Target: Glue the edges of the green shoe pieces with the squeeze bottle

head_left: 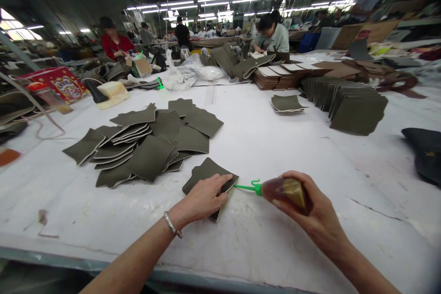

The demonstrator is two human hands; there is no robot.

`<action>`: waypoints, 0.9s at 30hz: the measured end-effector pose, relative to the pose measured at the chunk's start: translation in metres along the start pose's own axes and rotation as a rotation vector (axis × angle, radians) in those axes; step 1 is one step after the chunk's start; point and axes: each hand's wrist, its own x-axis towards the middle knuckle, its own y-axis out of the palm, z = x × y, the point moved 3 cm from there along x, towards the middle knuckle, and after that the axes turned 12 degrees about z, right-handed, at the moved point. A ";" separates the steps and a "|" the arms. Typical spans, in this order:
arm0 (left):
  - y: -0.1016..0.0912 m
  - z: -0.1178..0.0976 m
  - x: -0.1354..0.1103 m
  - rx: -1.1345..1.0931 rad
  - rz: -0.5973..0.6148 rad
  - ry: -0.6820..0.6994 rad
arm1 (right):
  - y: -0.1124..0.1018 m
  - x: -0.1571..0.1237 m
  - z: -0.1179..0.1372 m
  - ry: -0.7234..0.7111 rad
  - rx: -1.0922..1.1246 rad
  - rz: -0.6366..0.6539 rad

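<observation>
My left hand (206, 195), a bracelet at its wrist, is on a dark olive leather-like piece (203, 174) at the table's front middle. Its index finger stretches along the piece's right corner, with the thumb near the lower edge; the other fingers are partly hidden. In my right hand (315, 202) is a squeeze bottle (284, 193) of amber-brown liquid, tipped on its side. Its thin green nozzle (246, 187) points left, and the tip meets or nearly meets the piece's right edge. Left of centre lies a loose pile of similar pieces (151, 156).
At right stand a fanned row of olive pieces (358, 108), a small stack (287, 103) and brown pieces (275, 80). A black object (425, 151) lies at the right edge. Clear plastic bags (179, 78) and a red bag (57, 85) lie farther back. Several people work behind.
</observation>
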 end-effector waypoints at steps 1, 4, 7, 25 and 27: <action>0.000 0.000 0.000 0.002 0.000 0.000 | -0.001 0.000 0.000 -0.003 -0.009 -0.006; 0.000 0.000 0.000 -0.007 0.002 -0.007 | 0.002 -0.003 0.002 -0.006 0.022 0.077; 0.000 0.000 -0.001 -0.024 0.002 -0.002 | 0.003 -0.004 0.002 0.011 0.039 0.092; -0.002 -0.002 -0.001 -0.027 0.016 -0.010 | 0.009 -0.008 0.004 -0.014 0.049 0.106; -0.001 -0.001 -0.001 -0.015 0.013 -0.005 | 0.008 -0.008 0.002 -0.001 0.042 0.064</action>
